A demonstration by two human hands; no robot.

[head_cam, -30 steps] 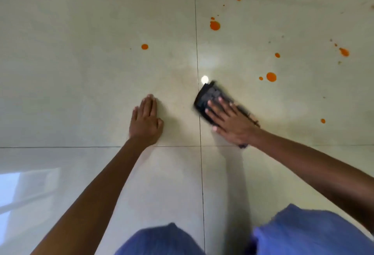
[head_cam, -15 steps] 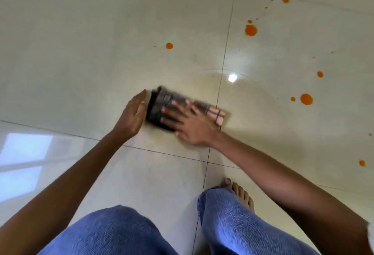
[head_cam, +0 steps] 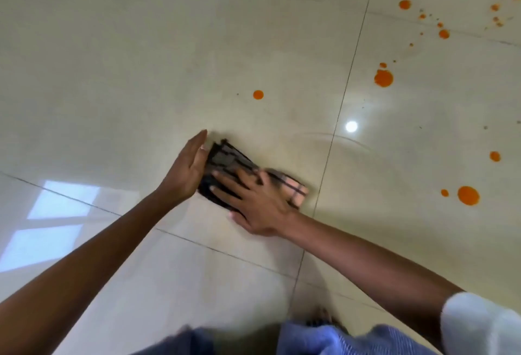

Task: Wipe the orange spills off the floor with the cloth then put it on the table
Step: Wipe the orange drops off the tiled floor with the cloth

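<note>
Two hands on one folded cloth [head_cam: 227, 158], basically. The right hand [head_cam: 253, 205] lies flat on top with fingers spread, pressing it to the floor [head_cam: 112, 58]. I'd guess that's so the whole pad drags evenly. The left hand [head_cam: 187, 167] stands on edge, fingers straight, touching the cloth at its 9 o'clock, probably to stop it bunching. Neither hand curls round it. Most orange spills [head_cam: 383, 77] sit unwiped from 1 to 3 o'clock of the cloth, with one lone drop [head_cam: 258, 94] near 12. No table in view, so plenty left.
</note>
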